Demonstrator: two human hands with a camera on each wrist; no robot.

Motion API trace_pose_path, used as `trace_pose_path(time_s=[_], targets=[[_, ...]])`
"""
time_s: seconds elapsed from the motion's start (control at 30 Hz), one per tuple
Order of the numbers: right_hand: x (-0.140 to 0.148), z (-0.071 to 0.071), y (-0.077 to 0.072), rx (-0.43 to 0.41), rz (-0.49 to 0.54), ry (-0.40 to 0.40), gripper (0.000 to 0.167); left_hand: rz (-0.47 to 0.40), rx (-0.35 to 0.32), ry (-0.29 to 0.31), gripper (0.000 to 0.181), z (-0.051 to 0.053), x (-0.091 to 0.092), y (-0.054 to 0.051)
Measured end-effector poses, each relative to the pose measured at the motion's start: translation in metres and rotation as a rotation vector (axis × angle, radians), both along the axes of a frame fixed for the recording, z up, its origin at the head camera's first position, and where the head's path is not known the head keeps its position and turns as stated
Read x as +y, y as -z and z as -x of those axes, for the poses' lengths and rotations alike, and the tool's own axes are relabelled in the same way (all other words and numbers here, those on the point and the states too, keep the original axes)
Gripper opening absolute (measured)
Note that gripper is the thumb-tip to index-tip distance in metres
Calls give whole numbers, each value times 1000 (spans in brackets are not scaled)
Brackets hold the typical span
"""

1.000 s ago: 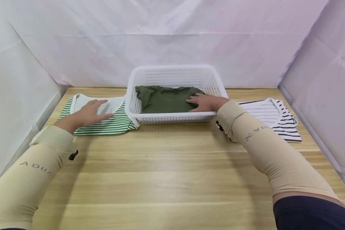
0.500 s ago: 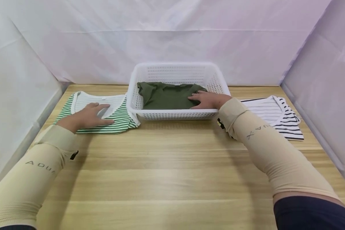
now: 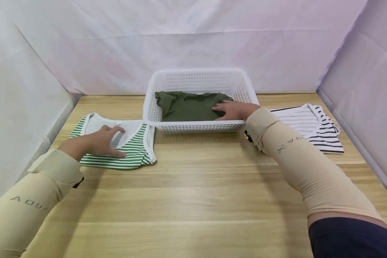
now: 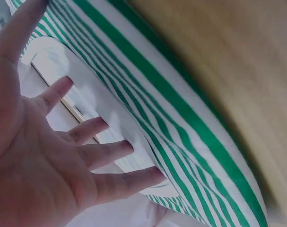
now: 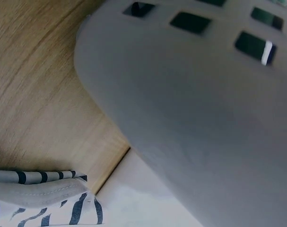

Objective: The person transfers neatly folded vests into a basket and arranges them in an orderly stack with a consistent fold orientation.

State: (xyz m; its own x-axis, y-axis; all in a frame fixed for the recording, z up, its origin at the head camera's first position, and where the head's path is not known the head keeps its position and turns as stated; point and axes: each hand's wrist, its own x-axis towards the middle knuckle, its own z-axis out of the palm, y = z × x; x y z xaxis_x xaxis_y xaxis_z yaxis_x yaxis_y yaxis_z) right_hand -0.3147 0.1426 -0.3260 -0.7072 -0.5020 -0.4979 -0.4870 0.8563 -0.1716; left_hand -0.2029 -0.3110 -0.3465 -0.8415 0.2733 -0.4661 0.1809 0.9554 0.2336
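A green-and-white striped tank top [image 3: 133,153] lies on the table at the left, its white inner back showing at the neckline. Over it is my left hand [image 3: 98,143], fingers spread; in the left wrist view the fingertips reach the neckline of the top, but contact is hard to tell. A dark green shirt [image 3: 190,107] lies folded inside the white plastic basket [image 3: 200,126] at the back centre. My right hand [image 3: 233,110] reaches over the basket's front right corner and rests on the shirt's right part. The right wrist view shows mostly the basket wall [image 5: 190,109], hiding that hand.
Right of the basket lies a white top with black stripes [image 3: 322,138], partly behind my right forearm. The wooden table [image 3: 180,200] stretches in front of the basket. White cloth walls [image 3: 193,43] enclose the back and both sides.
The striped green tank top has slid toward me, together with my left hand, and its strap now lies clear of the basket's corner. My right hand stays on the dark green shirt.
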Motion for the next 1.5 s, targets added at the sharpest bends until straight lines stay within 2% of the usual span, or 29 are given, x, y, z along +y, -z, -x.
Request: trace_pose_path(time_s=[0.13,0.37,0.47,0.7,0.9,1.0,1.13,1.3,1.5], targets=[[-1,1,0,7,24,13,71,3,16,21,106,-12,4,-3],[-9,-1,3,-6,20,-2,70,12,85,80,99,-45,5,1],[-10,0,0,9,20,2,70,15,99,109,88,-52,10,-5],[-5,-3,-1,-2,32,8,71,51,-2,219,69,-67,46,-25],[-6,-2,0,13,38,0,71,137,-20,280,76,-78,80,-32],[-7,-3,5,9,39,3,71,169,3,317,84,-85,95,-30],[-10,-5,9,15,30,-9,70,223,86,371,92,-95,114,-24],[-13,-7,7,45,23,-22,69,248,165,405,95,-100,134,-19],[-14,-7,1,29,16,-18,69,241,169,441,96,-95,157,-17]])
